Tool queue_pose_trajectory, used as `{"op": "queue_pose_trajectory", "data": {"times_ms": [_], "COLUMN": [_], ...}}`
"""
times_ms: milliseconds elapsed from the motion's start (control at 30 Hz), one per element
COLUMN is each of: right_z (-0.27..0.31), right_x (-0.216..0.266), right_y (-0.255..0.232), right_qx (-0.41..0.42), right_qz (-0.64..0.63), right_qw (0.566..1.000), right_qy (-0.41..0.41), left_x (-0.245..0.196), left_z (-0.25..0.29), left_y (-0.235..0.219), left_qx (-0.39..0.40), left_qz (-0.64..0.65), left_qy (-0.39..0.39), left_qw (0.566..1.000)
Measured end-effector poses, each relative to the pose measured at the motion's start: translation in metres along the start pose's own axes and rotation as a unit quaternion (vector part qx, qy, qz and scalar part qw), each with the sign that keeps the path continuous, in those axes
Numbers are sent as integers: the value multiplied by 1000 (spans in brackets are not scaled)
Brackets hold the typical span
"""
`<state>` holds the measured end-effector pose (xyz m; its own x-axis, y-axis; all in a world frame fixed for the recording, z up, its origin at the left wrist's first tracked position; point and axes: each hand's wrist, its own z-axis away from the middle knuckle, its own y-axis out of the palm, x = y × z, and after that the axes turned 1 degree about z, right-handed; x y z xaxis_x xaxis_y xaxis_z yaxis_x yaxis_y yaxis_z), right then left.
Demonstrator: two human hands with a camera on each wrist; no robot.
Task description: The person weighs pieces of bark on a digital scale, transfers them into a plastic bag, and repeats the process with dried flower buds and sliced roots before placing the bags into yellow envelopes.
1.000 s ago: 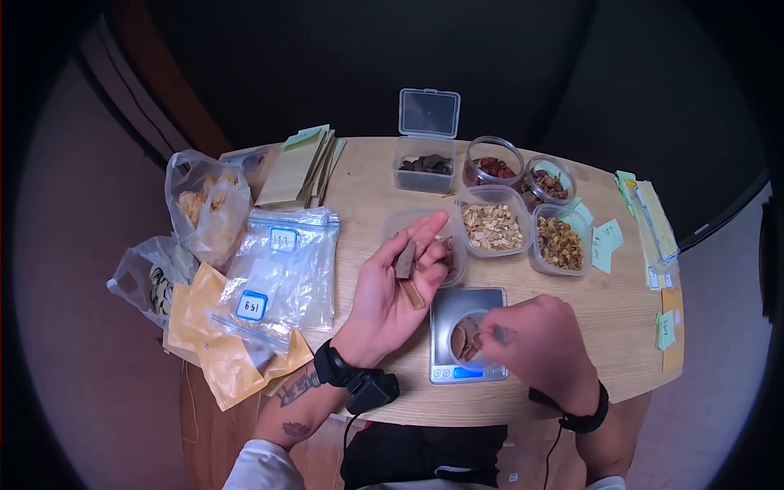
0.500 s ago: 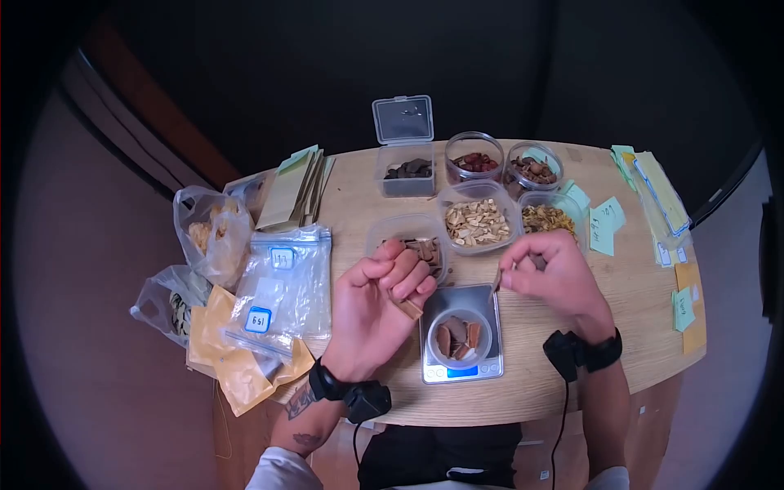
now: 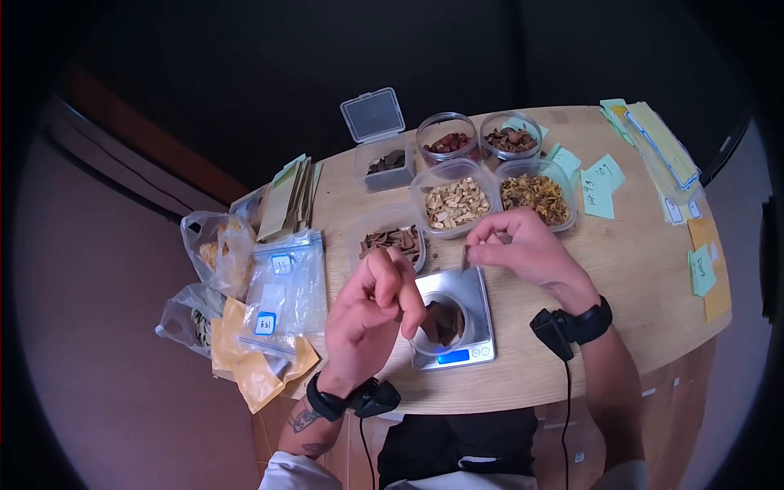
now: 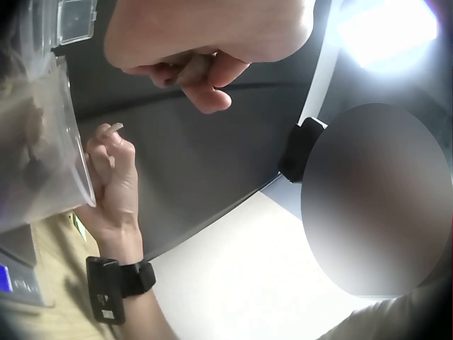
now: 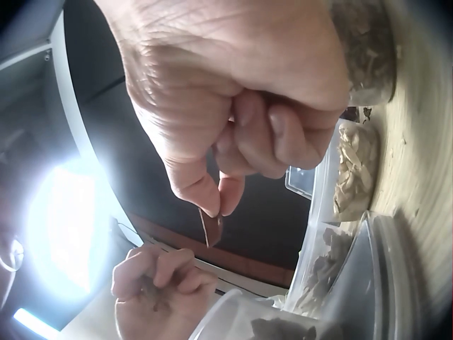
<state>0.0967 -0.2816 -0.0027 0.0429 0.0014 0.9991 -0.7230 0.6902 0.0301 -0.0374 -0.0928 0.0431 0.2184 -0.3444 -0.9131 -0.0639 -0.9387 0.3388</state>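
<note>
My right hand (image 3: 535, 253) pinches a flat brown bark piece (image 5: 211, 230) between thumb and forefinger, the other fingers curled into the palm. In the head view it is over the right side of a silver digital scale (image 3: 476, 304). My left hand (image 3: 369, 314) is raised at the scale's left, fingers curled round a small bark piece (image 4: 194, 69) that shows between them in the left wrist view. On the scale stands a round clear tub with dark brown bark pieces (image 3: 443, 323) inside. Behind the left hand, a clear tub holds more brown bark strips (image 3: 394, 238).
Behind the scale stand tubs of pale chips (image 3: 456, 204), yellow dried flowers (image 3: 535, 196), red dried fruit (image 3: 449, 144), brown pieces (image 3: 511, 140) and dark slices (image 3: 387, 162). Zip bags (image 3: 286, 286), padded envelopes (image 3: 253, 355) and plastic bags lie left. Handwritten green notes (image 3: 600, 192) lie right.
The right hand has risen out of the round tub with a bark piece and drawn to its right. The left hand has closed from an open palm bearing bark pieces and turned over.
</note>
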Motion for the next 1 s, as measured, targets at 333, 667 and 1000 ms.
{"op": "queue_pose_trajectory", "data": {"times_ms": [333, 667, 1000], "right_z": [1, -3, 0], "right_x": [2, -16, -8], "right_y": [-2, -13, -19], "right_qx": [-6, 30, -32], "right_qz": [-35, -464, -495], "right_qw": [999, 885, 867], "right_qy": [-12, -8, -38], "left_x": [4, 9, 33], "left_z": [-9, -32, -55], "left_y": [-30, -75, -98], "left_qx": [-106, -107, -134], "left_qz": [207, 442, 551], "left_qy": [-28, -123, -153], "left_qw": [972, 882, 809]}}
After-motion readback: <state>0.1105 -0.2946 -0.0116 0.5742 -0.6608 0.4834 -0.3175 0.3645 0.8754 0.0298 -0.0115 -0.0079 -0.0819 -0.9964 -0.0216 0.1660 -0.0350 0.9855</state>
